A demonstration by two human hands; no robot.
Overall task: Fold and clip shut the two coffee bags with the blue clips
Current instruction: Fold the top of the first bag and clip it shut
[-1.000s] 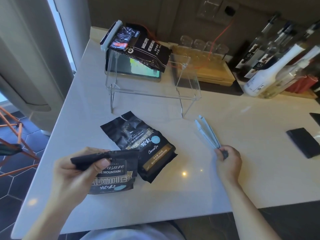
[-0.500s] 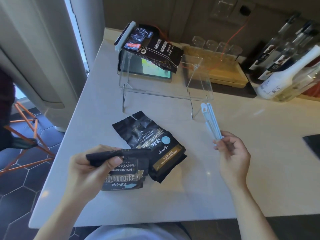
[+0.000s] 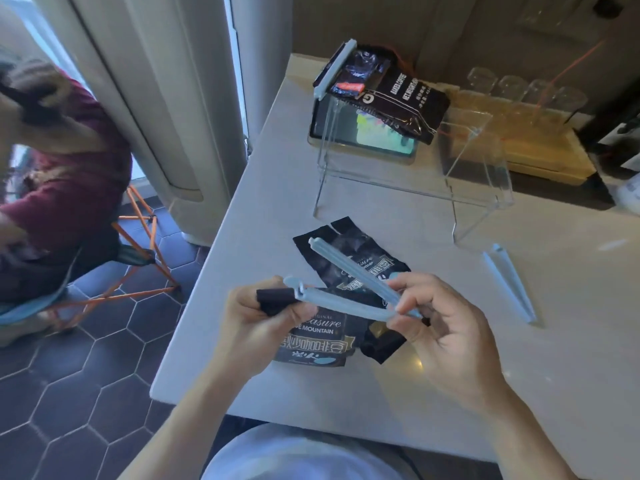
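The folded top of the near coffee bag [image 3: 313, 336] is partly hidden behind the left hand [image 3: 258, 317], which pinches it; the right hand [image 3: 440, 322] pinches the hinge end of a blue clip [image 3: 341, 289], its two arms spread in a V over the fold; the second coffee bag [image 3: 349, 252] lies flat behind; another blue clip [image 3: 510, 284] lies on the counter [image 3: 450, 375] at right.

Three coffee bags are showing: one [image 3: 313, 336] in hand, one [image 3: 349, 258] lying flat on the worktop [image 3: 519, 375], one [image 3: 388, 95] up on the clear stand [image 3: 415, 188]. Blue clips are numbering three too: one open [image 3: 349, 296], one spare [image 3: 509, 282], one [image 3: 334, 69] sitting clamped on the far bag. Four glasses [image 3: 526, 90] are lining the back.
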